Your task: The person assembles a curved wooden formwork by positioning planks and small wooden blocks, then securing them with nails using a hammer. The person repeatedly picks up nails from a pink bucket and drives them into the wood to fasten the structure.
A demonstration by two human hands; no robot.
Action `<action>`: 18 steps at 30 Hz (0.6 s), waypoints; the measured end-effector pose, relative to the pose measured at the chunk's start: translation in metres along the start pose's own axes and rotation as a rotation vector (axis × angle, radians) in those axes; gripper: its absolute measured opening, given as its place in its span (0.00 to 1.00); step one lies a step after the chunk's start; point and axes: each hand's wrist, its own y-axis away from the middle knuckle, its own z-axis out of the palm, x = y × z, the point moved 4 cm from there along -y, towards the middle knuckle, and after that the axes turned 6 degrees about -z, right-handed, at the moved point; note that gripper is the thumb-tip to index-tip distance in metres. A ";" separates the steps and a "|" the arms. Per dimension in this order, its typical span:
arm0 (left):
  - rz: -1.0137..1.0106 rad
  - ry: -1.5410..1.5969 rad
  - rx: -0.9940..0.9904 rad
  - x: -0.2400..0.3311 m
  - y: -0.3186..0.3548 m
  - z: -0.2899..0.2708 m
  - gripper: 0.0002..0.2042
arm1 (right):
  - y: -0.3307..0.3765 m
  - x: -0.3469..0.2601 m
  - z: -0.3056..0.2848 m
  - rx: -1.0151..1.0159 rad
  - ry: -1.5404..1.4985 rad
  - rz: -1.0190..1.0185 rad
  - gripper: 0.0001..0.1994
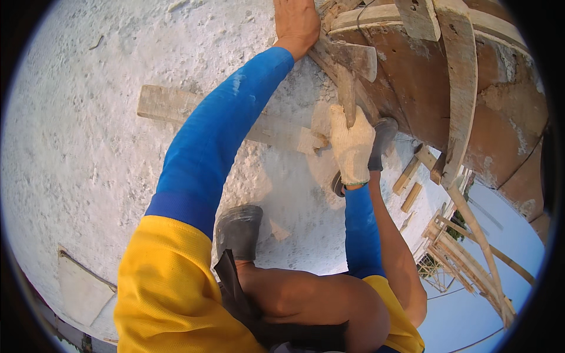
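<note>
My right hand [355, 144], in a cream knitted glove, is closed round the wooden handle of a hatchet [357, 62]. Its worn, dull metal head points up and to the right, in front of a rough timber [369, 107]. My left hand [298, 22] is bare and reaches to the top edge, beside the left end of the timbers. Its fingers are cut off by the frame, so their pose is hidden. Below my left forearm a weathered plank [168, 105] lies across the pale ground, its splintered end near my gloved hand.
Brown panels [424, 88] with a curved wooden rib [461, 88] rise at the right. My dark shoes [238, 229] rest on the white, dusty ground [94, 153]. Short wood blocks [407, 175] and stacked poles [465, 259] lie at the lower right. A flat pale board [82, 288] is at lower left.
</note>
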 end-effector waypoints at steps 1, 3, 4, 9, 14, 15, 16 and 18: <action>-0.033 0.001 -0.054 -0.003 0.003 0.005 0.35 | 0.007 0.000 -0.012 0.079 -0.221 -0.036 0.17; -0.046 -0.004 -0.125 -0.007 0.005 0.010 0.35 | 0.010 0.001 -0.022 0.211 -0.487 -0.087 0.14; -0.048 -0.009 -0.149 -0.008 0.005 0.011 0.35 | 0.009 0.003 -0.028 0.279 -0.623 -0.124 0.14; 0.013 -0.001 -0.009 0.002 0.002 -0.002 0.35 | -0.028 0.013 0.012 -0.017 0.320 -0.126 0.14; -0.011 0.015 -0.076 0.001 -0.002 0.000 0.36 | 0.006 0.022 -0.013 0.114 -0.265 0.000 0.15; -0.033 0.045 -0.074 -0.001 0.000 0.001 0.36 | 0.015 0.019 -0.019 0.195 -0.394 -0.041 0.15; -0.049 0.077 -0.063 -0.002 0.002 0.003 0.36 | 0.018 0.016 -0.025 0.297 -0.530 -0.127 0.15; -0.067 0.003 -0.123 -0.004 0.003 0.008 0.36 | 0.012 0.010 -0.021 0.304 -0.353 -0.143 0.19</action>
